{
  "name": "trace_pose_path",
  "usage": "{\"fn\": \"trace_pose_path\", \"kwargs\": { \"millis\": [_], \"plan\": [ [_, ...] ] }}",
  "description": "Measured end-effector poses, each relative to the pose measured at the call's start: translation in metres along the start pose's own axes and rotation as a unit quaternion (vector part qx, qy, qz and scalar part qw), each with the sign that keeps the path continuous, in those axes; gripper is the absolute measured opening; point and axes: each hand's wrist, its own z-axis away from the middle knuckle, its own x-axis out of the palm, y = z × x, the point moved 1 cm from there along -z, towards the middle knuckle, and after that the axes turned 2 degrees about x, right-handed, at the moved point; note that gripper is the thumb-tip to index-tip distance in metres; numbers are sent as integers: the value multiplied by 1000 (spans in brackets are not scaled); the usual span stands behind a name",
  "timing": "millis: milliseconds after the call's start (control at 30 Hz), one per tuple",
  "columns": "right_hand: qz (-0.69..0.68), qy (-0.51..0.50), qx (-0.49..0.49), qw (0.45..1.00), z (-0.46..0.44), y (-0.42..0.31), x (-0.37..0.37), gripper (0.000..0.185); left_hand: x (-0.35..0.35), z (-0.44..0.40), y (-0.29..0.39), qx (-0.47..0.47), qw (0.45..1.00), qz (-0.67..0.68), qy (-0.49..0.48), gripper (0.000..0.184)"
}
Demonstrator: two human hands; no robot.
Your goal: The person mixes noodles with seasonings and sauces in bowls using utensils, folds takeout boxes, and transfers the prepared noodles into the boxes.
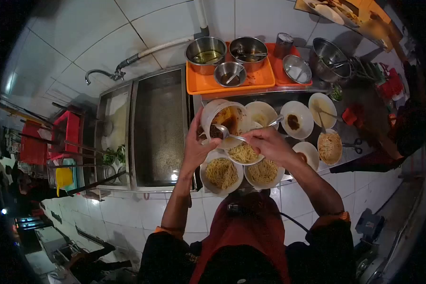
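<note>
My left hand (197, 147) grips a white plastic tub (215, 108), tilted so its mouth faces right and toward me. Dark brown minced topping and reddish oil coat its inside. My right hand (269, 144) is closed round the handle of a metal spoon (234, 137), whose bowl is at the tub's mouth by the dark topping. Below my hands, several white bowls hold yellow noodles (221, 173); one more noodle bowl (261, 171) is under my right wrist. Just behind my right hand, a white bowl (260, 112) is partly hidden by the tub.
Orange trays (189, 87) with metal pots (206, 54) stand along the wall. The steel sink (159, 128) lies left. A bowl with dark sauce (304, 113), a bowl of pale shreds (330, 147) and scissors (354, 144) are right, near another person's arm (388, 146).
</note>
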Motion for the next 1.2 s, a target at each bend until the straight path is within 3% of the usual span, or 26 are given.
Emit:
{"fn": "trace_pose_path", "kwargs": {
  "millis": [33, 167, 233, 367, 467, 533, 633, 767, 833, 867, 933, 967, 1067, 1200],
  "plan": [
    [-54, -14, 38, 998, 0, 3, -1, 22, 0, 2, -3, -2, 1000, 15, 1, 98],
    [-29, -4, 18, 999, 5, 7, -3, 23, 4, 5, -9, -9, 999, 38, 9, 98],
    [111, 33, -66, 991, 10, 4, -2, 22, 8, 6, -9, -11, 999, 37, 15, 98],
    [58, 41, -21, 997, 12, 4, -2, 21, 15, 10, -3, -34, 997, 66, 24, 98],
    [129, 48, -83, 987, 13, 5, -2, 22, 14, 11, -6, -36, 997, 60, 34, 98],
    [-4, -3, 25, 1000, 10, 11, -3, 24, 15, 12, -8, -35, 997, 63, 38, 96],
    [-94, 1, 76, 993, 12, 8, -8, 24, 15, 14, -5, -39, 996, 49, 57, 92],
    [-104, 18, 68, 992, 33, 8, -19, 24, -2, 18, -20, -28, 992, 41, 114, 86],
    [38, 81, -13, 996, 44, 22, -24, 23, -7, 20, -14, -31, 989, 41, 136, 84],
    [44, 75, -7, 996, 47, 30, -20, 23, -8, 21, -12, -36, 987, 43, 149, 83],
    [281, 128, -88, 947, 54, 50, -8, 24, -11, 23, -19, -37, 983, 34, 176, 82],
    [286, 121, -86, 947, 56, 61, -2, 24, -11, 23, -22, -40, 982, 38, 183, 82],
    [496, 163, -165, 837, 63, 85, 16, 47, -13, 24, -27, -47, 979, 38, 195, 81],
    [528, 166, -166, 816, 67, 78, 21, 48, -15, 28, -35, -51, 976, 76, 195, 82]
  ]
}}
